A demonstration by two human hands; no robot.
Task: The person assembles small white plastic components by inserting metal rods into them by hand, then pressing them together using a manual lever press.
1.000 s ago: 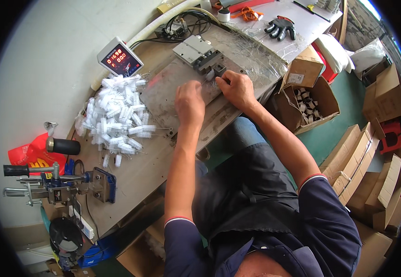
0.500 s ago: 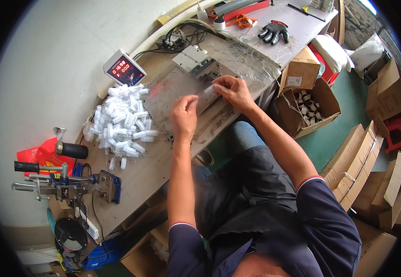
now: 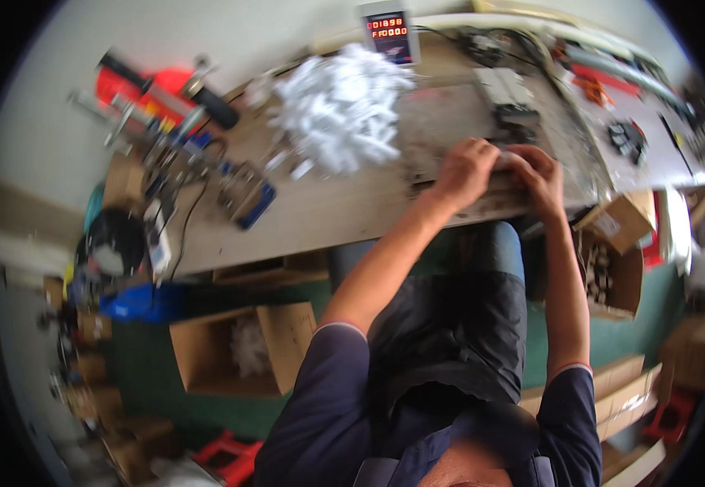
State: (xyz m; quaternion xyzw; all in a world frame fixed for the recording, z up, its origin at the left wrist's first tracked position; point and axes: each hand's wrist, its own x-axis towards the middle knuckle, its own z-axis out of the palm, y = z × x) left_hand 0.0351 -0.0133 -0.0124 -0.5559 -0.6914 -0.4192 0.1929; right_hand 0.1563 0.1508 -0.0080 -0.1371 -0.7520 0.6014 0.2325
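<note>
My left hand (image 3: 464,174) and my right hand (image 3: 542,180) meet over the front part of the worktable, fingertips nearly touching. Between them shows a small white brush (image 3: 505,161), blurred, pinched in my right fingers. The fingers of my left hand are curled closed against its other side; what they grip is hidden. Just beyond my hands a grey metal block fixture (image 3: 505,93) sits on a dusty metal plate. To the left of my hands lies a big heap of white small brushes (image 3: 340,105) with thin wire ends.
A counter with red digits (image 3: 389,32) stands behind the heap. A lever clamp device (image 3: 174,134) occupies the table's left end. On the right are a black-and-grey glove (image 3: 627,141) and a cardboard box of short tubes (image 3: 616,276). Another open box (image 3: 231,357) stands on the floor.
My view has swung left, so the table sits further right and is blurred. My hands have come together, with my left fingers now at the small brush in my right.
</note>
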